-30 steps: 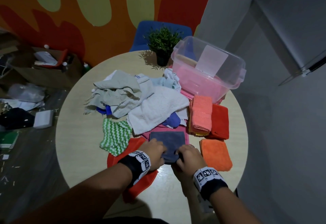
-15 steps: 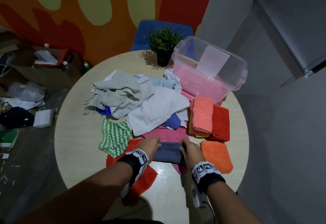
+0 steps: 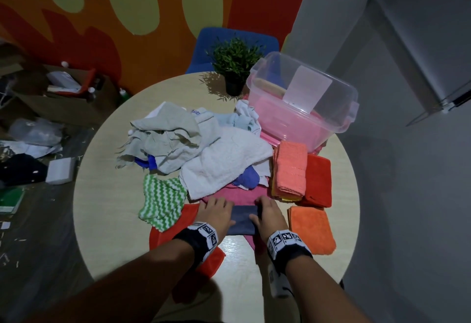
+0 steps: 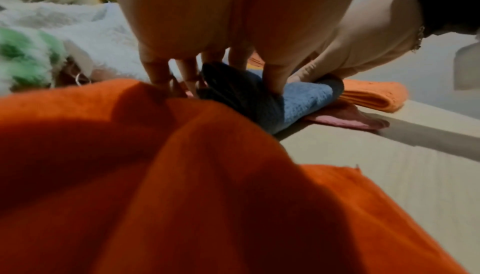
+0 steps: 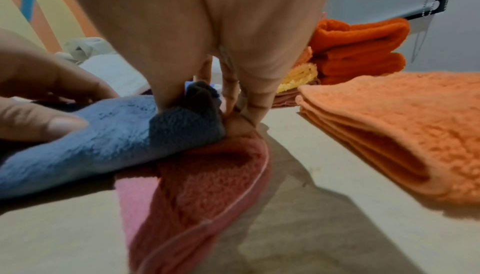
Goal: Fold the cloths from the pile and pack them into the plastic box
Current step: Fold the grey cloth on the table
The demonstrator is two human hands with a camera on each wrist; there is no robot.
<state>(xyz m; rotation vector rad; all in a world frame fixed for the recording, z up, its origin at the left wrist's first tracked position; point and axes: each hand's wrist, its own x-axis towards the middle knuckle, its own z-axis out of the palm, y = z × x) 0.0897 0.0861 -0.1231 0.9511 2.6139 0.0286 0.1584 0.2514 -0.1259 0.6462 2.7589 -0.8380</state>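
bare forearms | black fabric wristband with white square-coded marker blocks [image 3: 201,237] — on each wrist | thin chain bracelet [image 4: 418,38] — right wrist

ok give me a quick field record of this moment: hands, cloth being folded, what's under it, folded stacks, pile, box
left hand: grips the left end of the grey-blue cloth
right hand: grips its right end
grey-blue cloth: folded into a narrow band, on the table's near side
under it: pink cloth, flat on the table
folded stacks: orange cloth right of the hands; coral stack and red stack behind it
pile: unfolded cloths, mid-table
plastic box: far right, open, pink inside; contents unclear
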